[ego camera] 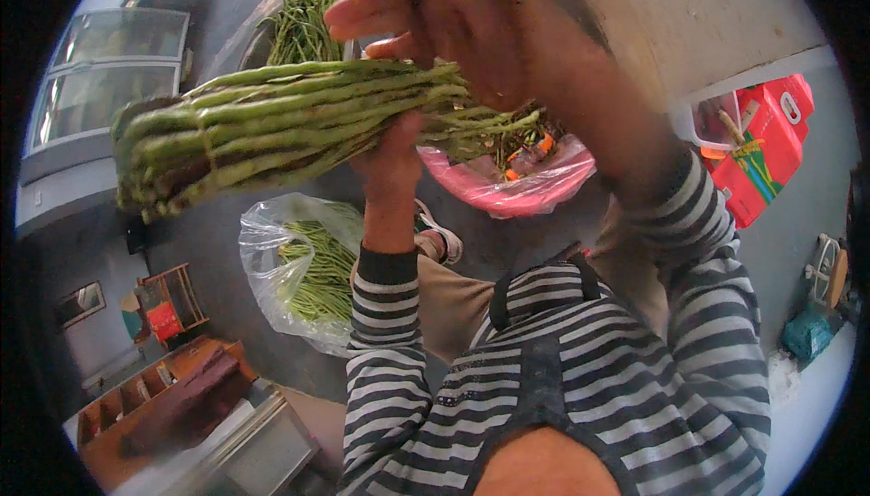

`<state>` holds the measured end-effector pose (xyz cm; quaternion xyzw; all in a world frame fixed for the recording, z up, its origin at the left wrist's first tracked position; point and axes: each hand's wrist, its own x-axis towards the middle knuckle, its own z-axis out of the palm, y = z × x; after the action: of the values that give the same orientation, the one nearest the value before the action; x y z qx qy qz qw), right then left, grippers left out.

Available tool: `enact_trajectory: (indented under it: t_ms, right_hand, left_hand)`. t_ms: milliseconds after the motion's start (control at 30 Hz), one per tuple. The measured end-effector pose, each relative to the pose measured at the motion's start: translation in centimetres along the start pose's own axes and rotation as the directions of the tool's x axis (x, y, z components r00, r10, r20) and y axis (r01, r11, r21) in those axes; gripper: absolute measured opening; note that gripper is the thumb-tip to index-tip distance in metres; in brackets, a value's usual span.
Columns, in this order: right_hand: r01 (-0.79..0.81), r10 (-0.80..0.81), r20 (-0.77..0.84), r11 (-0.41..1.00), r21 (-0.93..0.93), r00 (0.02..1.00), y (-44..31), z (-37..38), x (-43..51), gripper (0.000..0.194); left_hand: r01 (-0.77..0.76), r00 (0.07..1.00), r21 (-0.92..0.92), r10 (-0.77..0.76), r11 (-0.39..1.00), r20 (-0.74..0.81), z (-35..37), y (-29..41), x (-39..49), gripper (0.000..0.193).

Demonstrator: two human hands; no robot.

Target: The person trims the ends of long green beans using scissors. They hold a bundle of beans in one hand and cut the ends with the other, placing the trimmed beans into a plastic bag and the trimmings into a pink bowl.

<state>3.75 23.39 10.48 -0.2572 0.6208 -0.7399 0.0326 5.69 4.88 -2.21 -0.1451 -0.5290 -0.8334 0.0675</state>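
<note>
A thick bundle of green yardlong beans lies across my view, its even ends to the left. A thin band circles it near those ends. My left hand grips the bundle from below, towards its right part. Above the beans' right end is my right hand, blurred, with its fingers apart and no object visible in them. Whether it touches the beans I cannot tell. Below and left, a clear plastic bag holds more long beans. Another heap of beans sits in clear plastic behind the bundle.
By my feet stands a pink basin lined with clear plastic, holding plant scraps and orange bits. A red carton and a clear plastic tub are at right, under a pale tabletop. A wooden cabinet stands lower left.
</note>
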Motion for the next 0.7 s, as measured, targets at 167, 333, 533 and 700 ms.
enact_trajectory:
  t_ms: [167, 333, 533, 700]
  right_hand:
    - [-0.032, 0.032, -0.263, 0.999, 0.006, 0.964, -1.0, -1.2, -2.1, 0.046]
    - [-0.048, -0.020, -0.262, 0.966, -0.254, 0.965, 2.6, -5.0, -5.9, 0.039]
    - [-0.191, 0.101, -0.180, 0.780, -0.596, 0.978, 4.2, -5.6, -6.7, 0.051]
    - [-0.345, 0.412, -0.049, 0.687, -0.639, 0.910, 5.7, -5.6, -7.7, 0.056]
  left_hand:
    - [0.019, 0.999, -0.153, -0.012, 0.988, 0.042, -1.8, 2.6, 1.2, 0.072]
    - [0.000, 0.992, -0.314, 0.041, 0.949, 0.123, -3.3, 3.4, 2.2, 0.073]
    - [-0.056, 0.997, -0.389, 0.031, 0.920, -0.070, -5.0, 3.4, 3.3, 0.074]
    - [-0.076, 0.997, -0.373, 0.060, 0.925, -0.055, -5.9, 3.3, 3.8, 0.072]
